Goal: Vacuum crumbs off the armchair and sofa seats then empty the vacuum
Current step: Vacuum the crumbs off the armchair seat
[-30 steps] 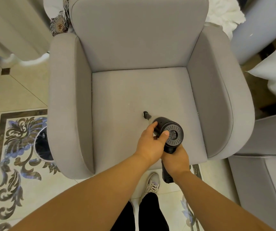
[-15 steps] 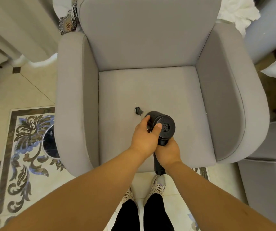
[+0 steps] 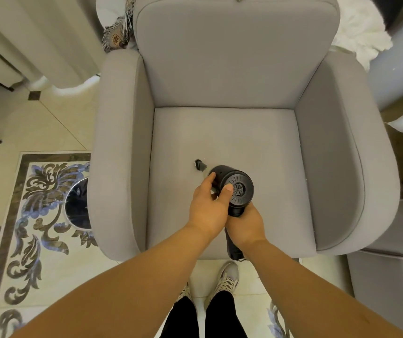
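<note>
From the head camera, looking straight down: a person stands at the front edge of a grey armchair (image 3: 220, 76), both arms reaching over its seat (image 3: 256, 147); a black handheld vacuum (image 3: 238, 189) hangs above the middle of the seat, its vented rear cap facing up, its narrow nozzle (image 3: 199, 165) angled down and left with the tip at the fabric; the right hand (image 3: 245, 224) is wrapped round the handle below the body; the left hand (image 3: 209, 206) curls round the body's left side, thumb laid on the rear cap; a few pale specks lie beside the nozzle tip; patterned floor tiles (image 3: 42, 211) spread to the left; two sneakers (image 3: 227, 279) show below.
</note>
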{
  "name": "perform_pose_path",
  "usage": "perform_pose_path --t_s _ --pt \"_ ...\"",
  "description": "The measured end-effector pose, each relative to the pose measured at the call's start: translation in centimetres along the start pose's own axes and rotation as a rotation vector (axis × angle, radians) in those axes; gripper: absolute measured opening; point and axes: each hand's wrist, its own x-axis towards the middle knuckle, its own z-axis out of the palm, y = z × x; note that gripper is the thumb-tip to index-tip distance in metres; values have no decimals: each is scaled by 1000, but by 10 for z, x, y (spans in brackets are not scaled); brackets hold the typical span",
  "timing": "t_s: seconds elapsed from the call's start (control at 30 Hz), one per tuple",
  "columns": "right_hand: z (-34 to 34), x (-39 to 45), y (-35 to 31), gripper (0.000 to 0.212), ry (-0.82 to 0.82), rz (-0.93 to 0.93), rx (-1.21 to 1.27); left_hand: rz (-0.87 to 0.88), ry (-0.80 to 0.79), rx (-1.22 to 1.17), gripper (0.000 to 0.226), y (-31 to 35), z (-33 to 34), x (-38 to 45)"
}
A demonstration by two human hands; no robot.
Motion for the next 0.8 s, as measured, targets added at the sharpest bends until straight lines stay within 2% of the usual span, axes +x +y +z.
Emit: perform_pose_path --t_s 0.13,0.3,0.67,0.8 --pt "6 0 -2 45 -28 0 -57 -13 9 9 55 -4 -8 2" --pt "-9 -2 3 47 53 22 -108 -31 -77 -1 54 -1 3 2" --pt "-57 9 7 46 185 2 -93 0 -180 -25 56 21 49 4" --pt "-59 21 7 48 162 23 -59 -42 -222 -12 56 26 55 17"
